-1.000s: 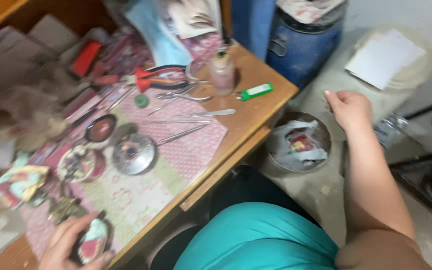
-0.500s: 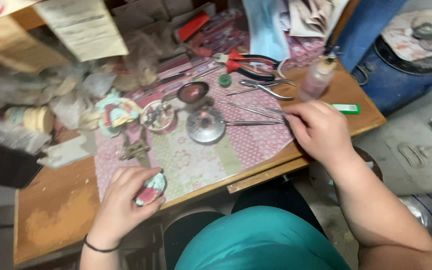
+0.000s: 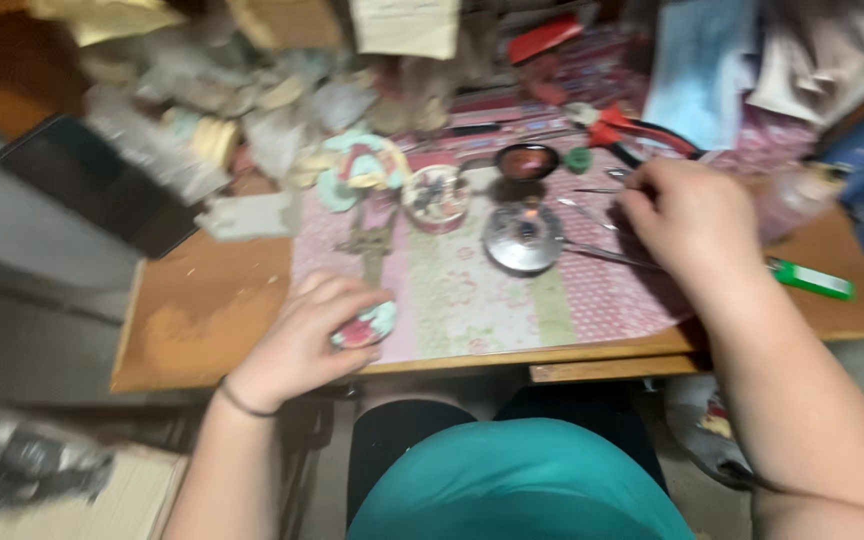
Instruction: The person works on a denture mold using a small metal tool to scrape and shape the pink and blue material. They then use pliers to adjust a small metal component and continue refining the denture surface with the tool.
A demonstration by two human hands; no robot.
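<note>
My left hand [image 3: 304, 338] is closed around a small teal and pink decorated piece [image 3: 367, 327] at the near edge of a patterned pink mat [image 3: 472, 290]. My right hand [image 3: 687, 218] rests over thin metal tools [image 3: 602, 252] on the right side of the mat, fingers curled; whether it grips one is blurred. A shiny round metal lid [image 3: 523, 238] lies just left of that hand. Behind it sit a small dark bowl [image 3: 526, 161] and a round tin with small bits [image 3: 435, 196].
Red-handled pliers [image 3: 642, 128] lie behind my right hand. A green lighter [image 3: 810, 280] rests near the wooden table's [image 3: 202, 320] right edge. Bags and paper clutter crowd the back left. A dark flat device [image 3: 92, 185] sits at the far left.
My right hand has come back from the floor side onto the table and settled over the metal tools. The view has swung left. My left hand keeps holding the decorated piece.
</note>
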